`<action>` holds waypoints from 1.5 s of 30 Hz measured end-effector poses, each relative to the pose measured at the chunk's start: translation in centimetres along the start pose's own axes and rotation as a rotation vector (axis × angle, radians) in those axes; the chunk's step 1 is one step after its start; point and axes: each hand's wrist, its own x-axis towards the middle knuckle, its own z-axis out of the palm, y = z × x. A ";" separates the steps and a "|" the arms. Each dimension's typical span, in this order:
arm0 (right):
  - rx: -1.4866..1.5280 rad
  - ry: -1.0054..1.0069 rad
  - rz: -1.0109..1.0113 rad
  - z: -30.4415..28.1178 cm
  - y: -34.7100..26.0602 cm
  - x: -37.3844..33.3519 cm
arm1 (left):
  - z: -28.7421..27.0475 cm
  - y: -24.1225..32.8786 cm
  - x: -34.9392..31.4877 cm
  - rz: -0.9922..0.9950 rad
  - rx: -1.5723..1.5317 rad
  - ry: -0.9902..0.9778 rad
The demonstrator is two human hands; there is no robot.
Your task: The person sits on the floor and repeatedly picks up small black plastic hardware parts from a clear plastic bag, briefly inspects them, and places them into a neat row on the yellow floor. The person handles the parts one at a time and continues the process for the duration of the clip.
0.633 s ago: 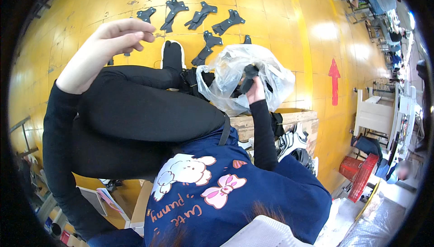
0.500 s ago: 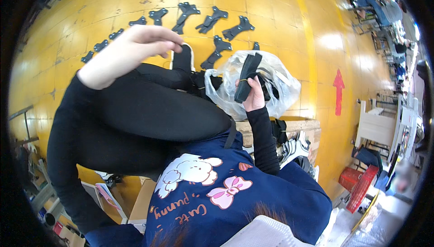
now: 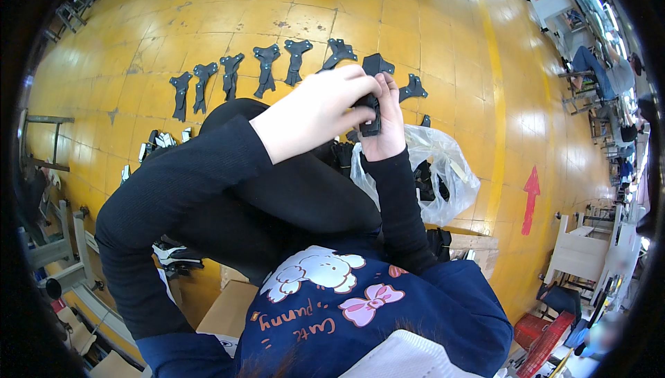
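My right hand [image 3: 386, 132] grips a folded bundle of flat black strips [image 3: 372, 65], held tilted above the plastic bag. My left hand [image 3: 315, 111] has come across to the same bundle, its fingers and thumb closed on the near side, partly covering it. Fingertips of both hands meet near its middle; a band around the strips cannot be made out now. Beyond the hands, several black Y-shaped pieces [image 3: 266, 70] with small light dots lie in a curved row on the yellow floor. A clear plastic bag [image 3: 457, 170] with black pieces inside stands below my right hand.
Cardboard [image 3: 478, 252] lies beside my right elbow, and an open carton [image 3: 225, 312] is at the lower left. Black and white items [image 3: 176, 257] sit by my leg. A red arrow [image 3: 530, 201] marks the floor at right, near white tables [image 3: 578, 250]. People sit farther off.
My left hand has moved right from open air onto the bundle and closed there. My right hand has raised the bundle slightly away from the bag. The view has shifted.
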 end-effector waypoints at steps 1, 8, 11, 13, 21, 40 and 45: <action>0.023 -0.031 0.056 -0.2 -0.1 -0.1 | -0.5 -0.3 0.5 -0.074 -0.091 -0.013; 0.330 -0.250 0.495 -0.1 -2.0 -1.4 | -2.0 -2.4 0.9 -0.384 -0.692 -0.069; 0.349 -0.265 0.492 0.0 -2.3 -1.6 | -2.1 -2.3 1.0 -0.396 -0.705 -0.089; 0.326 -0.279 0.462 -0.4 -2.4 -1.6 | -1.9 -2.4 1.2 -0.394 -0.712 -0.116; -0.957 -0.103 -0.022 -11.0 4.5 0.3 | -3.7 -2.8 0.7 -0.362 -0.458 -0.201; -1.366 0.412 0.437 -39.3 -0.2 -3.8 | -4.3 -1.7 0.7 -0.484 -0.413 -0.346; -1.902 0.809 0.216 -46.0 -0.1 -4.1 | -3.9 -2.0 0.9 -0.508 -0.437 -0.353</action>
